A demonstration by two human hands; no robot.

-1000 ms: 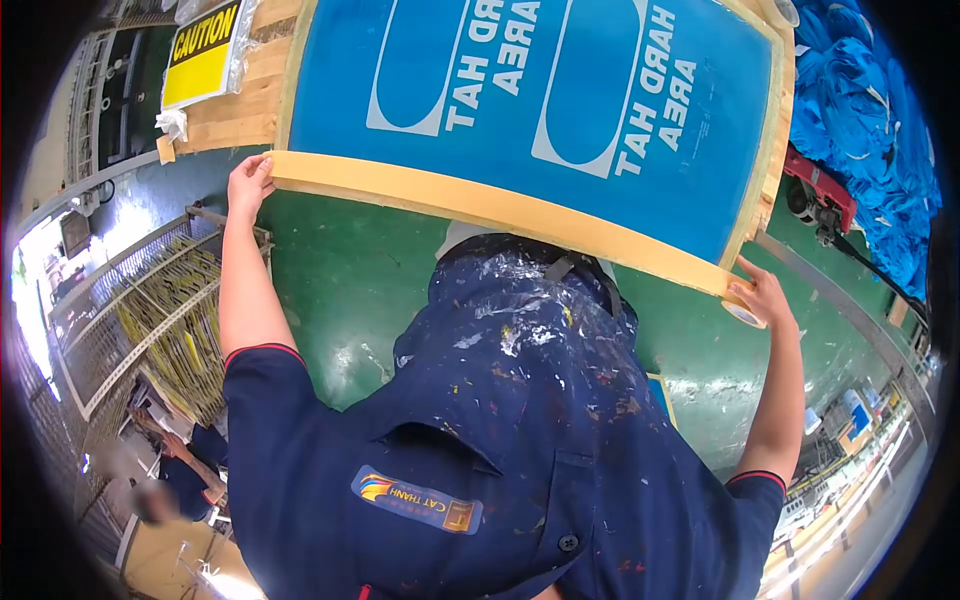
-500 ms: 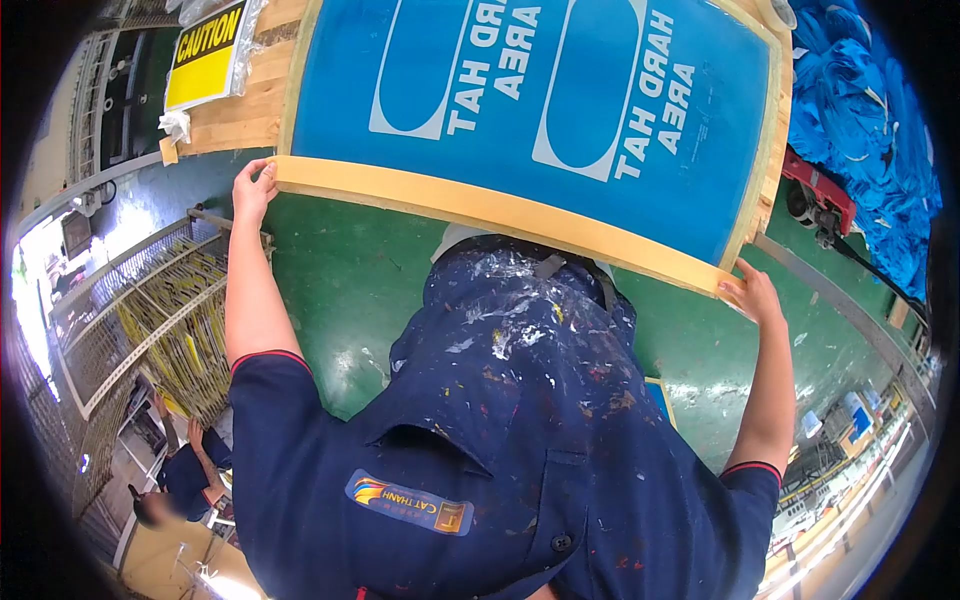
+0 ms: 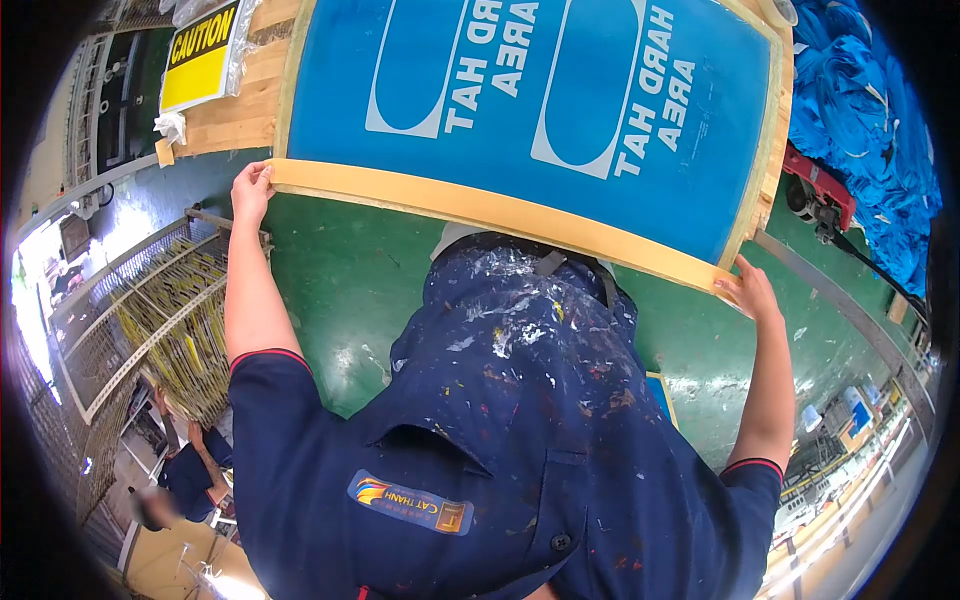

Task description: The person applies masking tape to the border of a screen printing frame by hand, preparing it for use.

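A large screen-printing frame (image 3: 500, 150) with blue mesh lies in front of me, partly on a wooden table (image 3: 235, 125). Its mesh carries pale outlined shapes and mirrored "HARD HAT AREA" lettering. The near side is a tan-yellow strip (image 3: 500, 213), running slightly downward to the right. My left hand (image 3: 251, 193) is closed on the near left corner, thumb and fingers pinching the edge. At the near right corner my right hand (image 3: 750, 291) grips the frame, its fingers partly hidden. The far edge is cut off by the view.
A yellow-and-black caution sign (image 3: 203, 55) in plastic lies at the table's left. Blue material (image 3: 860, 100) is heaped at right above a red wheeled jack (image 3: 822, 188). A drying rack (image 3: 175, 320) and a co-worker (image 3: 190, 475) are at left. A metal bar (image 3: 840, 315) runs along the right.
The frame and both my hands have shifted only very slightly, still gripping its near corners. In the background, the co-worker at the rack has moved a little.
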